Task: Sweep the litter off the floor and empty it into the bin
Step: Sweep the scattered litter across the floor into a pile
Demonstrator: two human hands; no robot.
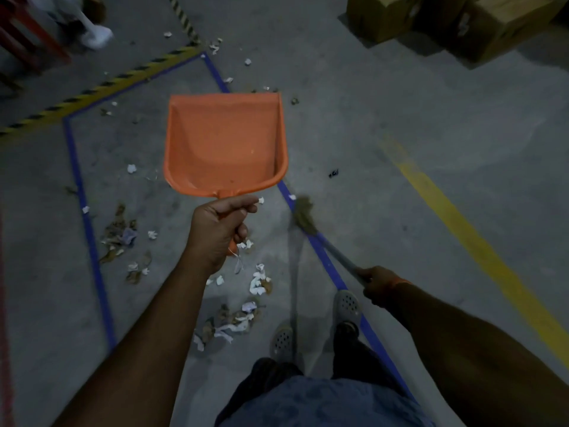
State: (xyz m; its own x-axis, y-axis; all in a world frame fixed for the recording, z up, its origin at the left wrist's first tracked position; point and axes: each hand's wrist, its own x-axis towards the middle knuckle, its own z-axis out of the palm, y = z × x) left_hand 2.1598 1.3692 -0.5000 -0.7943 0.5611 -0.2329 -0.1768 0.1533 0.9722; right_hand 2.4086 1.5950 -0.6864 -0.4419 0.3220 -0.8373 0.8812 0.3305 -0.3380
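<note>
The orange dustpan (226,143) was held out in front by the left hand (217,228), fingers wrapped round its short handle, pan facing up and pretty much empty apart from a speck or two. The broom (311,224) was gripped by the right hand (380,286) on its grey stick, with the bristle end blurred and resting down by the blue tape line (331,266) on the floor (385,103). Litter (243,315) was scattered all over: torn white paper and dry leaves piled near the grey clogs (348,306), another clump (121,238) off to the left by the other blue line, and loose bits up near the yellow-black hazard tape (101,87). Cardboard boxes (446,20) were seen top right, well apart from the mess. A yellow stripe (462,235) was painted on the right.
</note>
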